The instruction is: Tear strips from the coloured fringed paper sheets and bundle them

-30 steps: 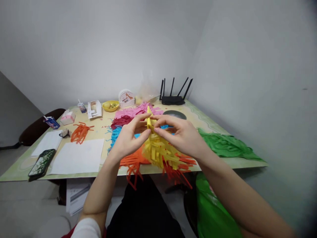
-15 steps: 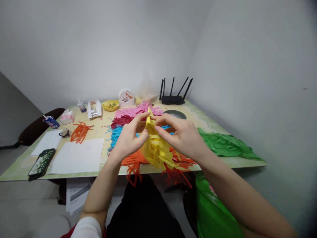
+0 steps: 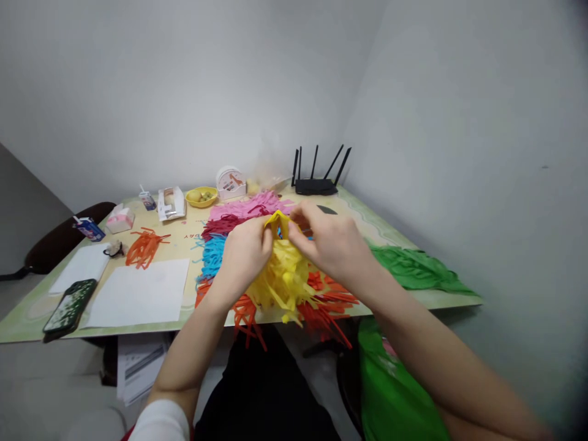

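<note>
Both my hands hold a bundle of yellow fringed paper above the table's near edge. My left hand is closed round its left side near the top. My right hand pinches the curled top of the bundle from the right. The yellow strips hang down between my wrists. Beneath them lie orange-red fringed paper, blue fringed paper, dark red fringed paper and pink fringed paper on the table.
Green fringed paper lies at the right edge. White sheets, a phone and loose orange strips lie on the left. A router, a yellow bowl, cartons and a tissue box stand at the back. Walls close the right side.
My hands have turned and closed tighter on the yellow bundle, curling its top edge into a loop. The view has shifted slightly to the right.
</note>
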Action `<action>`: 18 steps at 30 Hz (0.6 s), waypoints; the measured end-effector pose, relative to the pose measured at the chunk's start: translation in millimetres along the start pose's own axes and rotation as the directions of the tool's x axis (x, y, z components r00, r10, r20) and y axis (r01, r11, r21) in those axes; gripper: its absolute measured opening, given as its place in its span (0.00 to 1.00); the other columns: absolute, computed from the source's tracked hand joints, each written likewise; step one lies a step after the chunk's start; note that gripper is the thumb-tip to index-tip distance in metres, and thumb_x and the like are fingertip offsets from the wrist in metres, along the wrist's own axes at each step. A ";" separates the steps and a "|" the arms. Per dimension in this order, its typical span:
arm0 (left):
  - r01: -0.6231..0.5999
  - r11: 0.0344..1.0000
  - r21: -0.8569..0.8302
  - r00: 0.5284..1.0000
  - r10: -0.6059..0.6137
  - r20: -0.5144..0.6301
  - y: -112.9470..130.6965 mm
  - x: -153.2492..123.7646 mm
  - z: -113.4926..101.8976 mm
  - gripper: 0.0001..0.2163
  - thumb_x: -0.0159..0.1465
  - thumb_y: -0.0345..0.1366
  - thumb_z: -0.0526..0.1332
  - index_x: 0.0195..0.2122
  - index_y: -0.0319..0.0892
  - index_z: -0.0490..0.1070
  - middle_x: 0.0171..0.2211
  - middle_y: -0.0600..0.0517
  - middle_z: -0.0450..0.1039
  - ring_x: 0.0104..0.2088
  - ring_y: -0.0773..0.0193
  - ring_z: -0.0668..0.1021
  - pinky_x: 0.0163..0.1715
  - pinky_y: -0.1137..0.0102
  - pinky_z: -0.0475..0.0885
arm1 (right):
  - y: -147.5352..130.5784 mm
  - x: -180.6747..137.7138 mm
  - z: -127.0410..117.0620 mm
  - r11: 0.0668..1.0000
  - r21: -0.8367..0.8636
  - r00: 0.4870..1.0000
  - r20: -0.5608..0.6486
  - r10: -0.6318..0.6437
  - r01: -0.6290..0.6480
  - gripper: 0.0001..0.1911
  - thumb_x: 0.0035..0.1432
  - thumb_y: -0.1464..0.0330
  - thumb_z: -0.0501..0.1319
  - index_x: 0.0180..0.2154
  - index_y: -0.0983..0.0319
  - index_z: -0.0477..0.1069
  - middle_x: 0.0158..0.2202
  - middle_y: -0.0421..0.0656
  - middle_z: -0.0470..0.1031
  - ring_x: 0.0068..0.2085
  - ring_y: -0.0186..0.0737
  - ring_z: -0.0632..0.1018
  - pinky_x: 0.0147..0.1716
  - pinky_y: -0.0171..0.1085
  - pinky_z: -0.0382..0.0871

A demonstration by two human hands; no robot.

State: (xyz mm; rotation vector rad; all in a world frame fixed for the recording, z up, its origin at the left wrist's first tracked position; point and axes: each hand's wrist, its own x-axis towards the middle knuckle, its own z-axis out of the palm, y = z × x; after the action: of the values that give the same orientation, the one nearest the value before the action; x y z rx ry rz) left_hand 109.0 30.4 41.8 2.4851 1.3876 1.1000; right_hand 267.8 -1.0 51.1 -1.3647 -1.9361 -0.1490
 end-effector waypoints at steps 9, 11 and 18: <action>-0.011 0.998 -0.060 1.000 0.011 0.004 -1.9 7.9 8.7 0.14 0.64 0.30 0.52 0.41 0.41 0.77 0.31 0.49 0.79 0.29 0.61 0.77 0.35 0.69 0.69 | 4.7 4.9 10.5 0.987 -0.151 0.996 0.057 0.062 -0.053 0.13 0.62 0.69 0.53 0.45 0.64 0.70 0.33 0.49 0.79 0.33 0.47 0.79 0.30 0.37 0.64; 0.008 0.999 -0.048 1.000 -0.008 -0.001 -3.6 8.0 10.6 0.14 0.64 0.30 0.51 0.42 0.41 0.77 0.31 0.48 0.79 0.29 0.60 0.77 0.34 0.69 0.69 | 7.3 6.5 11.1 0.983 -0.174 0.995 0.060 0.076 -0.065 0.14 0.62 0.68 0.52 0.46 0.65 0.70 0.33 0.50 0.79 0.33 0.48 0.79 0.30 0.38 0.64; 0.026 0.997 0.067 0.998 -0.022 -0.056 -10.3 15.4 38.5 0.16 0.65 0.30 0.53 0.52 0.43 0.72 0.38 0.47 0.80 0.36 0.58 0.80 0.37 0.69 0.70 | 26.0 17.5 18.9 0.944 -0.321 0.979 0.158 0.129 -0.072 0.19 0.63 0.71 0.51 0.54 0.63 0.68 0.36 0.52 0.80 0.36 0.50 0.80 0.33 0.39 0.65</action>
State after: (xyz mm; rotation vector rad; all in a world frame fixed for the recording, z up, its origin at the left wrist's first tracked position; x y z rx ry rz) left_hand 130.9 58.1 17.8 2.4952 1.4896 1.1440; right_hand 277.7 32.6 40.6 -1.7347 -2.0465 -0.3069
